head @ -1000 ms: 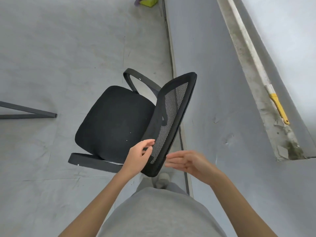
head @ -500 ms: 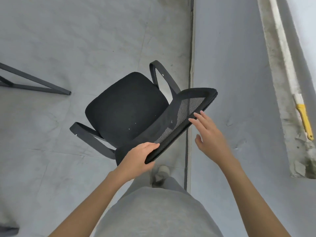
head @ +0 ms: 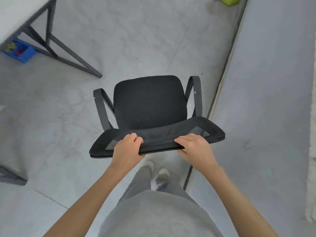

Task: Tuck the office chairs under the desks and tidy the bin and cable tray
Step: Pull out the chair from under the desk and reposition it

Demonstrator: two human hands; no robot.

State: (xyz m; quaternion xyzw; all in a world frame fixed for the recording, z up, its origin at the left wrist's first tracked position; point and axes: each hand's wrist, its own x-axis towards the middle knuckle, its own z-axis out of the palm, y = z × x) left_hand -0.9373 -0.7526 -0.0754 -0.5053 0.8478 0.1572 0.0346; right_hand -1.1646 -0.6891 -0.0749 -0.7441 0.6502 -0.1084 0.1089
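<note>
The right hand [head: 193, 147] has joined the left hand [head: 127, 149]; both now curl over the backrest top of the office chair [head: 148, 101], which has swung to face the desk [head: 25, 16] up-left, probably ready for pushing.

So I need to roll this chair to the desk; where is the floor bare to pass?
Bare floor lies between the chair and the desk legs, and ahead of the seat. It is tight on the right along the wall edge, and under the desk beside the blue bin.
</note>
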